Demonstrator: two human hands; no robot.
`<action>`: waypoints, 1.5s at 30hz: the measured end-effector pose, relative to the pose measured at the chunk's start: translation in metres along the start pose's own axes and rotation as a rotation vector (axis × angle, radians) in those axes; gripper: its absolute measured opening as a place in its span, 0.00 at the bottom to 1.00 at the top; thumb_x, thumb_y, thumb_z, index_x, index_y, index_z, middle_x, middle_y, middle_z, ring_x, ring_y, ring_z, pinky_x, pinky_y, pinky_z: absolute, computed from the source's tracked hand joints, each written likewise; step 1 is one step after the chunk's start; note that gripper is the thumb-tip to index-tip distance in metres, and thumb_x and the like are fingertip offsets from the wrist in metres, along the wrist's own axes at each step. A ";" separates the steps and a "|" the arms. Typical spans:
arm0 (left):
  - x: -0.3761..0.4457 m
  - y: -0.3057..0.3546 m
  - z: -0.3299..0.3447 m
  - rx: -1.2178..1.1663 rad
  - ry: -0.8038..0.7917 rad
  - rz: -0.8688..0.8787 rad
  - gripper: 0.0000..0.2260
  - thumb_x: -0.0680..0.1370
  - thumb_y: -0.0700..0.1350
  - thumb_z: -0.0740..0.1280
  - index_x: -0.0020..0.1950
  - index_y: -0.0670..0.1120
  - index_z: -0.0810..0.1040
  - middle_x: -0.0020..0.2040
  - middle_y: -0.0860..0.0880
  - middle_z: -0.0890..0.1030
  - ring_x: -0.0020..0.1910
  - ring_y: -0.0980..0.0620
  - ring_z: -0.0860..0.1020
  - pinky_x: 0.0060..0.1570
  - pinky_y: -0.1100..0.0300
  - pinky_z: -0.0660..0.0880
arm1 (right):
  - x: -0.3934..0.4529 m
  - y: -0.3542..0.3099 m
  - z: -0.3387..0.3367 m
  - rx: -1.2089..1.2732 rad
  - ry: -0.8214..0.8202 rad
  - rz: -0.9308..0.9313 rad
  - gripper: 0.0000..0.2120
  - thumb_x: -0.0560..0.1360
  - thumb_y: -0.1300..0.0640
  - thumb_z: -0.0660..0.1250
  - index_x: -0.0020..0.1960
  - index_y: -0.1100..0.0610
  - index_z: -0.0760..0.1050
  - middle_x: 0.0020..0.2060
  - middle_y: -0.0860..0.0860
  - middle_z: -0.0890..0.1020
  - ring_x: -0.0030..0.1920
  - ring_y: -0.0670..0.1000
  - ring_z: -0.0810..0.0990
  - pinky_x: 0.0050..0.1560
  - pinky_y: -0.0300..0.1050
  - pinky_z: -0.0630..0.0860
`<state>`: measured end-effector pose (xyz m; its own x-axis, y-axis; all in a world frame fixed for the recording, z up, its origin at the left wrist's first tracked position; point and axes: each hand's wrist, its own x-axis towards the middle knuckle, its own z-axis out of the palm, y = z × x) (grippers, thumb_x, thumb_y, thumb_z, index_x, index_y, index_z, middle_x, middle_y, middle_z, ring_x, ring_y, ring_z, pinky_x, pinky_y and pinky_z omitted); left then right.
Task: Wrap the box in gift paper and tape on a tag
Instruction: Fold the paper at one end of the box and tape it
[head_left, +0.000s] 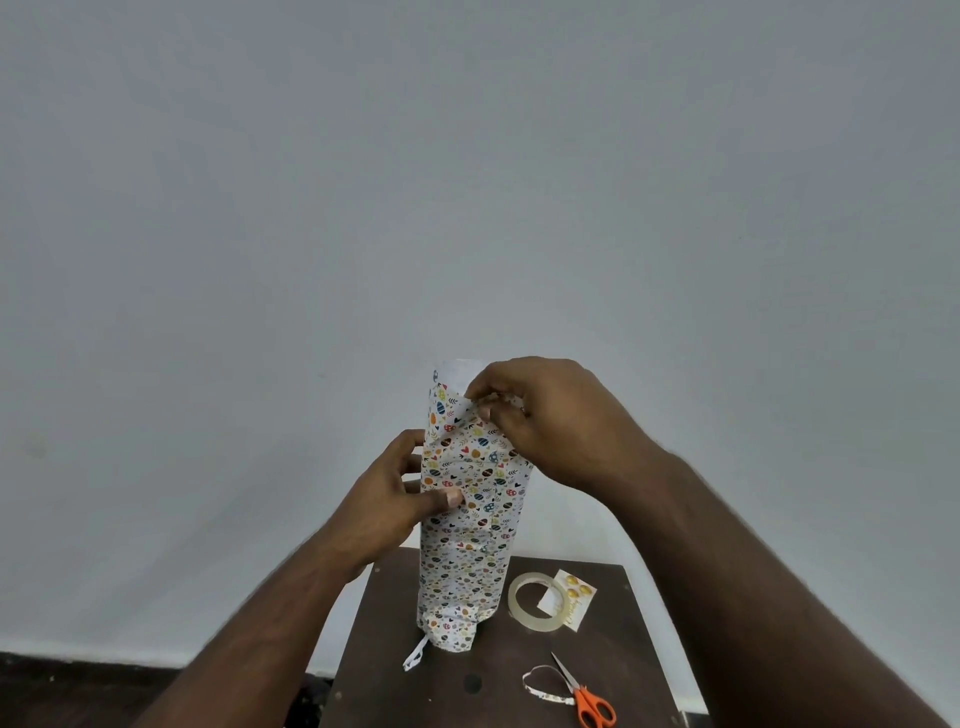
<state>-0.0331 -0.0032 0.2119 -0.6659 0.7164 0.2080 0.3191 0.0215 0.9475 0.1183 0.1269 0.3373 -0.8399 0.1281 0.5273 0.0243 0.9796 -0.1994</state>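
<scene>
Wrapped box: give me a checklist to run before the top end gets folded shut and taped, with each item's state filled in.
1. Wrapped box stands upright on the table: ok.
2. Left hand steadies the side, thumb pressing the paper: ok.
3. Right hand pinches the paper's top edge: ok.
4. Top end closed: not ok, the paper stands open above the fold.
5. Tape roll lies on the table beside the box, on top of the tag: ok.
6. Bottom end sealed: cannot tell; it looks crumpled, and no tape shows.
</scene>
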 end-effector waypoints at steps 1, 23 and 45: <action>0.000 0.000 0.000 -0.001 0.001 -0.003 0.25 0.74 0.44 0.78 0.65 0.62 0.72 0.60 0.55 0.82 0.56 0.54 0.83 0.58 0.52 0.81 | 0.000 0.001 0.003 -0.020 0.024 -0.024 0.12 0.80 0.59 0.66 0.60 0.49 0.82 0.54 0.45 0.85 0.54 0.47 0.81 0.53 0.45 0.76; 0.001 0.017 -0.010 -0.091 0.102 0.108 0.17 0.74 0.50 0.76 0.62 0.57 0.79 0.59 0.57 0.83 0.39 0.58 0.80 0.35 0.63 0.73 | -0.026 0.055 0.054 1.164 0.067 0.521 0.15 0.84 0.51 0.61 0.69 0.49 0.77 0.58 0.47 0.85 0.59 0.48 0.83 0.56 0.55 0.83; 0.003 0.009 -0.013 -0.210 0.072 0.039 0.24 0.75 0.40 0.77 0.67 0.56 0.76 0.61 0.52 0.82 0.50 0.49 0.85 0.45 0.54 0.82 | -0.023 0.054 0.066 1.172 0.109 0.471 0.08 0.79 0.59 0.69 0.58 0.54 0.81 0.51 0.48 0.87 0.51 0.45 0.85 0.51 0.47 0.82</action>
<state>-0.0409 -0.0100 0.2242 -0.7047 0.6621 0.2549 0.2032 -0.1558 0.9667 0.1037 0.1668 0.2599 -0.8302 0.4928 0.2607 -0.2323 0.1193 -0.9653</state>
